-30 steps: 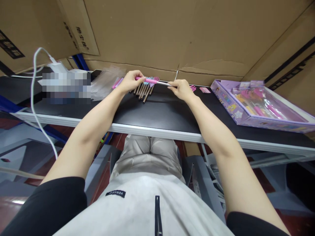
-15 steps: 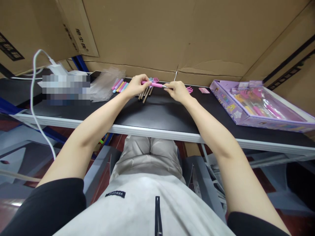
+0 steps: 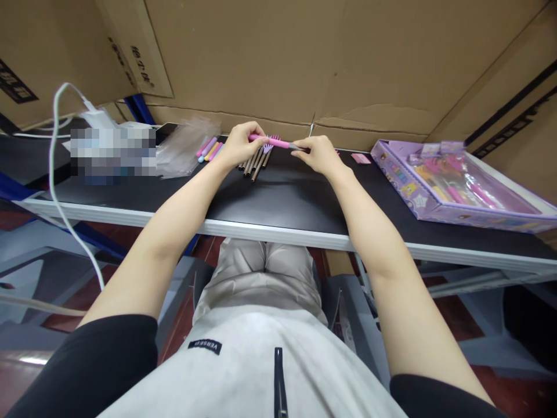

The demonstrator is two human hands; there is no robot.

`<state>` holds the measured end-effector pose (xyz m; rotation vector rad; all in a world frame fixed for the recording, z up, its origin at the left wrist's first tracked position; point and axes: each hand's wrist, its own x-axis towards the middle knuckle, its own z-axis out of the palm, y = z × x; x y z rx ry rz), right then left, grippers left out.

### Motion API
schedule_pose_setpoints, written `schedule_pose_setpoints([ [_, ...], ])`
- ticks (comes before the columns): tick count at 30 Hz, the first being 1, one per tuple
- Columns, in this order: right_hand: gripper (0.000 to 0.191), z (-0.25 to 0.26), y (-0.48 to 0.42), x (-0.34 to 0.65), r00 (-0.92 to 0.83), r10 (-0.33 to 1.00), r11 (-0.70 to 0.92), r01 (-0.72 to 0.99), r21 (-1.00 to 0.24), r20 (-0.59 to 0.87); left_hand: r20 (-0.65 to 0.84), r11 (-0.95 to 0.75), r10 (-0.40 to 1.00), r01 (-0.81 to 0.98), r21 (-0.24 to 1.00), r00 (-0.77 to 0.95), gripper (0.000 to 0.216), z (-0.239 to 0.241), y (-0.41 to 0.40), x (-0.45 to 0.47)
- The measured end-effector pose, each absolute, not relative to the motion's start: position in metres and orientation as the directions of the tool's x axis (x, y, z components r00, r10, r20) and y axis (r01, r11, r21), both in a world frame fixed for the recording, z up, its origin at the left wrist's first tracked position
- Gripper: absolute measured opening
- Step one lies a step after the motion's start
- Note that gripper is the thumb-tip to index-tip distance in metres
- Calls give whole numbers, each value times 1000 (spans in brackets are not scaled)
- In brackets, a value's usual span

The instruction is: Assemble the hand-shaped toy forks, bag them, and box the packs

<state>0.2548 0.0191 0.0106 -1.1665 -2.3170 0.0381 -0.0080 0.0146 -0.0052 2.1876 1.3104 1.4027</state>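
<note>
My left hand [image 3: 239, 145] pinches the pink handle of a slim pink tool [image 3: 273, 141] held level above the black table [image 3: 282, 197]. My right hand [image 3: 317, 153] is closed on the tool's thin metal end, a short way to the right. Just below the tool lies a row of several brown sticks [image 3: 255, 162] with coloured comb-like heads. Several pastel caps or tubes [image 3: 208, 150] lie to the left of my left hand.
Clear plastic bags [image 3: 185, 148] and a white charger with cable [image 3: 93, 116] sit at the left. A purple toy box [image 3: 456, 186] lies at the right, with a small pink piece [image 3: 360, 158] near it. Cardboard boxes [image 3: 304, 58] wall the back.
Both hands have drawn closer together along the pink tool, with the right hand sliding left. The view shifted slightly; the sticks on the table stay put.
</note>
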Motion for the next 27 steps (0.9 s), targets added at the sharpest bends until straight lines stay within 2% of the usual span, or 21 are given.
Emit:
schedule_pose_setpoints([
  [7, 33, 6, 34, 269, -470, 757, 595, 782, -185, 454, 610, -559, 785, 550, 620, 109, 23, -5, 19, -23],
  [10, 34, 4, 37, 269, -481, 750, 607, 773, -183, 455, 606, -561, 789, 523, 641, 103, 35, -7, 22, -23],
  [16, 30, 5, 30, 263, -479, 762, 602, 772, -205, 435, 526, -491, 849, 430, 758, 42, 58, -18, 40, -26],
  [21, 27, 5, 24, 257, -502, 751, 622, 756, -204, 430, 485, -458, 874, 399, 794, 37, 58, -23, 47, -33],
  [27, 31, 5, 21, 257, -581, 715, 658, 748, -91, 389, 423, -403, 905, 389, 828, 36, 50, -29, 44, -29],
])
